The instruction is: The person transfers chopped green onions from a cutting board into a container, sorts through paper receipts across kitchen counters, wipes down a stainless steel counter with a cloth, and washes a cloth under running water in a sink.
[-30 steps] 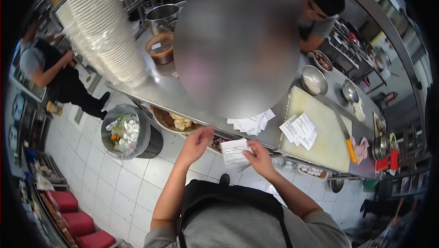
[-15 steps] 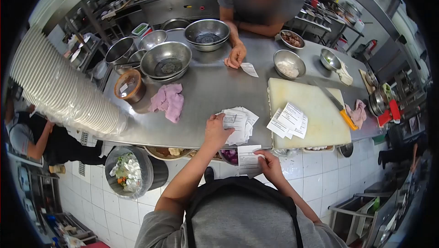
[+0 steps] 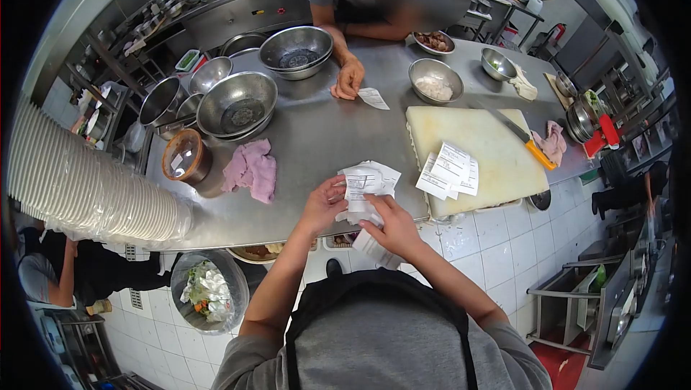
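A loose pile of printed paper order slips (image 3: 367, 183) lies near the front edge of the steel table. My left hand (image 3: 324, 204) is at the pile's left edge, fingers apart and touching the paper. From the right, my right hand (image 3: 394, 226) reaches over the pile's lower part with its fingertips on it. The same hand holds further order slips (image 3: 376, 247), which hang below the palm past the table edge. More order slips (image 3: 452, 168) lie overlapping on the white cutting board (image 3: 497, 174).
Across the table, a co-worker's hand (image 3: 350, 79) touches a single slip (image 3: 373, 98). A knife (image 3: 529, 142) with an orange handle rests on the board. Steel bowls (image 3: 237, 106), a lidded tub (image 3: 186, 154), a pink cloth (image 3: 250, 170) and stacked containers (image 3: 93, 181) stand leftward.
My right hand has moved up and left from below the table edge onto the pile, still with slips in it. My left hand has shifted slightly left, its fingers more spread. The view has shifted.
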`<state>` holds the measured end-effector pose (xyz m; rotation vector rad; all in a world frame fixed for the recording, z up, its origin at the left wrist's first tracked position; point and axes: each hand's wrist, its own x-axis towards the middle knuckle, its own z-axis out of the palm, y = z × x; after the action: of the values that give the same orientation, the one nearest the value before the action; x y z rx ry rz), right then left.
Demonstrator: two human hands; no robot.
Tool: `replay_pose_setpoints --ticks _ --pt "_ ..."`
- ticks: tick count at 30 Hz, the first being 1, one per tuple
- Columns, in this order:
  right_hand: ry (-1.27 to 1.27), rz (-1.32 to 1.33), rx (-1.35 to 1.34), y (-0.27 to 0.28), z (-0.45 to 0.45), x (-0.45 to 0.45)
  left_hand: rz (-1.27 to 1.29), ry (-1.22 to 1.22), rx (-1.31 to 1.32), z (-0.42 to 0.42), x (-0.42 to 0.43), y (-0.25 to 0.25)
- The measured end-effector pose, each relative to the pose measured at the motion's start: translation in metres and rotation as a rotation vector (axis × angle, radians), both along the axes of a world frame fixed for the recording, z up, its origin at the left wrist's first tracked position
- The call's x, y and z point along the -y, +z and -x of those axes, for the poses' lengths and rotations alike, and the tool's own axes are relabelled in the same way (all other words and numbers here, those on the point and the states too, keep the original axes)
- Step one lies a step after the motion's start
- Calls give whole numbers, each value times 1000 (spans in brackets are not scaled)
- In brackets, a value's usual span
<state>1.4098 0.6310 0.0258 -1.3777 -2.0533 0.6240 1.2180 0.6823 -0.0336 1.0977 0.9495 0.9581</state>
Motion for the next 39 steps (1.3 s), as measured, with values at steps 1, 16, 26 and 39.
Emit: replay_pose_setpoints --ticks 1,16,26,39 --pt "-40 -12 39 -2 6 -3 11 -9 45 1 0 0" --pt "-214 171 -264 -31 -6 -34 -15 1 104 0 10 -12" --pt "-109 -55 46 -11 6 -20 62 -23 199 -9 10 35" --pt "-131 56 -134 -25 0 -28 42 233 -44 -4 5 -3"
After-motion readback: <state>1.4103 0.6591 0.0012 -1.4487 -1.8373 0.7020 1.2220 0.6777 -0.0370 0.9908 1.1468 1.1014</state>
